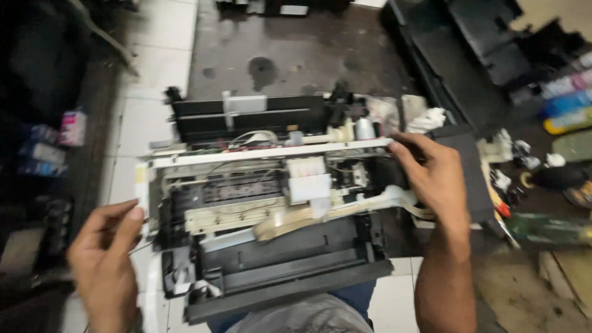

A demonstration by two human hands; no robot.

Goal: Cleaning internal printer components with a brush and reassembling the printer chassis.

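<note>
White floor tiles [154, 117] and a stained dark mat [296, 55] lie under an opened printer [271, 209], its cover off, resting near the person's knees. Right hand [435, 176] has its grip clamped on the printer's right end by the white metal rail [271, 154]. Left hand [105, 259] touches the left edge, fingers loosely apart. Ink bottles [564, 102] stand at the right.

Dim indoor light, heavy motion blur, esp. edges; dark corners.
</note>
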